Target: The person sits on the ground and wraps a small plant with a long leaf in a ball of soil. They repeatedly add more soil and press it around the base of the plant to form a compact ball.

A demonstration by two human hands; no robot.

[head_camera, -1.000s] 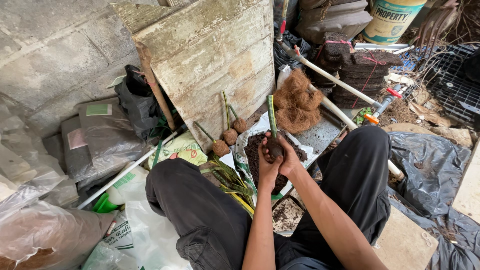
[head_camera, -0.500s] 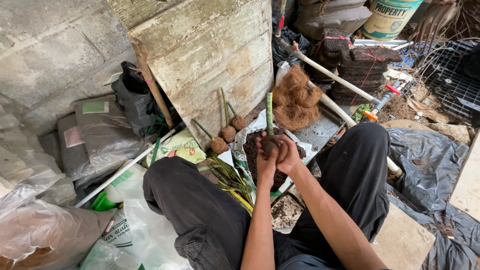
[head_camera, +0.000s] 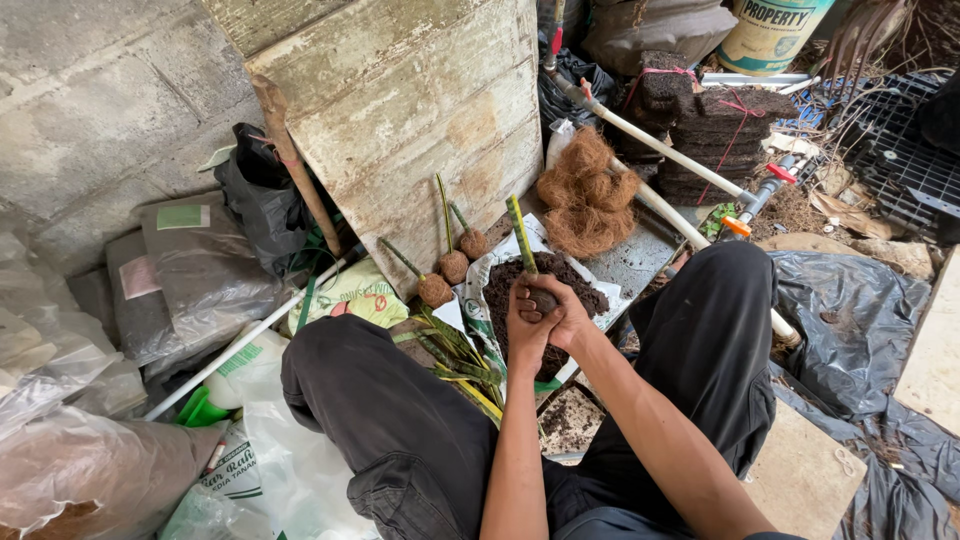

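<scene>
Floor: messy ground with plastic bags (head_camera: 190, 280), coconut fibre (head_camera: 588, 200), sack of dark soil (head_camera: 545, 300).
Left hand (head_camera: 528, 325): fingers clenched round soil ball (head_camera: 543, 299) of green cutting (head_camera: 520, 235).
Right hand (head_camera: 572, 312): fingers cupped round same ball.

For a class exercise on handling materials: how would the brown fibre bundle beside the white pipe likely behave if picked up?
The fibre bundle looks loose and airy, so it is probably light for its size. Its strands stick out raggedly, so it would likely squash and shed bits rather than hold shape. Slumped against the white pipe, it seems unlikely to roll.
</scene>
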